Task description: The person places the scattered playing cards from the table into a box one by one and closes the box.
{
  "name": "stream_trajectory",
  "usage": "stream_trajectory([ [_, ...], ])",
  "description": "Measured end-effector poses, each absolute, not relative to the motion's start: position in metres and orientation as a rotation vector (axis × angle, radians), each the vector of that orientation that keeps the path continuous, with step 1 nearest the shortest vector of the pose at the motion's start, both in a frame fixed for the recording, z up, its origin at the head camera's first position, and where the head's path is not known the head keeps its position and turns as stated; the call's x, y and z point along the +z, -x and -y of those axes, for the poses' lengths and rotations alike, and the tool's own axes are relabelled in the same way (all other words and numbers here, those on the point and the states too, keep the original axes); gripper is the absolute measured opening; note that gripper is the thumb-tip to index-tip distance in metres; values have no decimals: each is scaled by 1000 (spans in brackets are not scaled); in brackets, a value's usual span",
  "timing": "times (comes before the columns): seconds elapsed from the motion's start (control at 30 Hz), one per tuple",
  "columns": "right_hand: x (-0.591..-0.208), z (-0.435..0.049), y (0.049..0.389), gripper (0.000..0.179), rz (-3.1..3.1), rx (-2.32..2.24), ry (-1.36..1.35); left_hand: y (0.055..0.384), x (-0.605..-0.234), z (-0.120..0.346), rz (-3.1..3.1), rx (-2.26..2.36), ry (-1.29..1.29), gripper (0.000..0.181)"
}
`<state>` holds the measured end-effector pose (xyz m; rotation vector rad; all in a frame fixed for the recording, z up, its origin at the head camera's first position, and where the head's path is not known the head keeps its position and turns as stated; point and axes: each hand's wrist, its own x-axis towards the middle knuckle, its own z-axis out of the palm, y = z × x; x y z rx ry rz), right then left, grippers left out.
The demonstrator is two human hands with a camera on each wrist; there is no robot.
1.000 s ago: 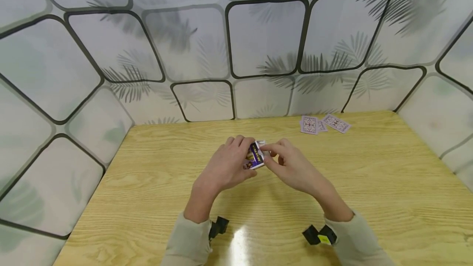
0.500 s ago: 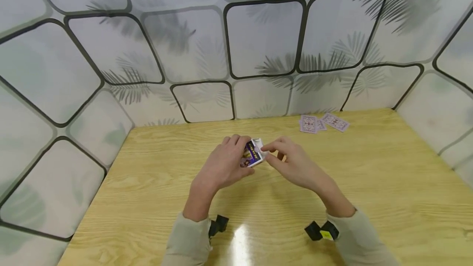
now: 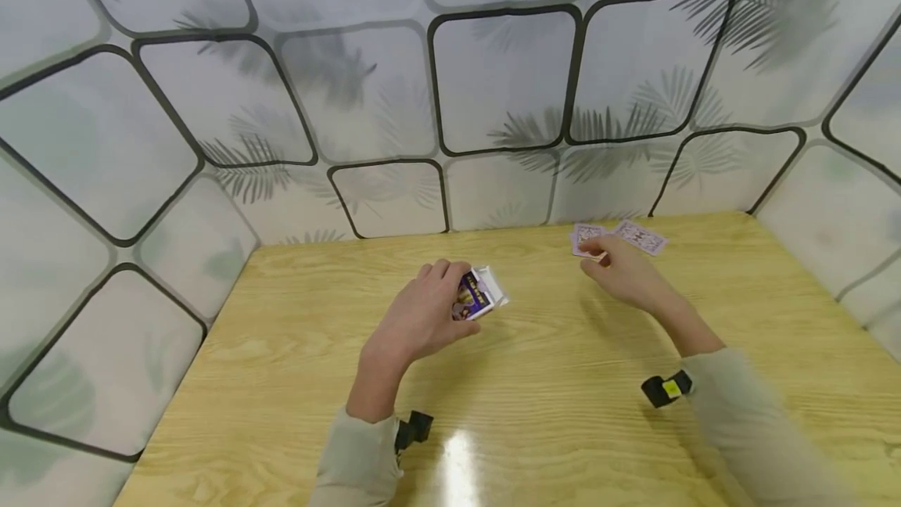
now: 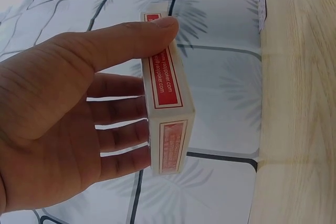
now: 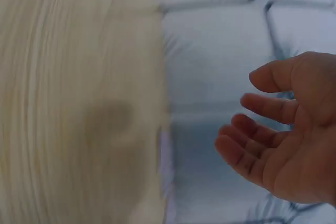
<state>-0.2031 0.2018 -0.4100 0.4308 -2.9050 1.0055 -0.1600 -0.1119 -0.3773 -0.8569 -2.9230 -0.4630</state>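
Observation:
My left hand (image 3: 415,315) grips a playing-card box (image 3: 475,296) above the table, thumb along one narrow side and fingers on the other. Its front is purple and yellow; a white flap stands out at the right end. In the left wrist view the box (image 4: 168,87) shows red printed sides. My right hand (image 3: 629,276) hovers at the back right, close to several playing cards (image 3: 642,237) with purple patterned backs, partly covering them. Seen from the right wrist, the right hand (image 5: 294,135) has loosely bent fingers, thumb apart from them, and nothing held.
The wooden table (image 3: 281,382) meets a patterned fabric wall (image 3: 394,108) just behind the cards. Similar fabric rises at the left and right sides. Black wrist cameras are strapped at both sleeves.
My right hand has left the box's open end and moved right and back to the cards. My left hand still holds the box, almost in place, with its flap end now uncovered.

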Motion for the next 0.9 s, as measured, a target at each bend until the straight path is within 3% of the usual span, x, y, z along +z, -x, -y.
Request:
stream_trajectory([
  [0.23,-442,-266,247,68,3162,705,-188,161,-379,114,2934,-466,856,73],
  [0.5,-460,-292,257,73,3340,434,-173,160,-379,113,2952,-482,844,74],
  [0.9,-467,-288,252,34,3243,232,-148,161,-380,114,2968,-463,822,75],
])
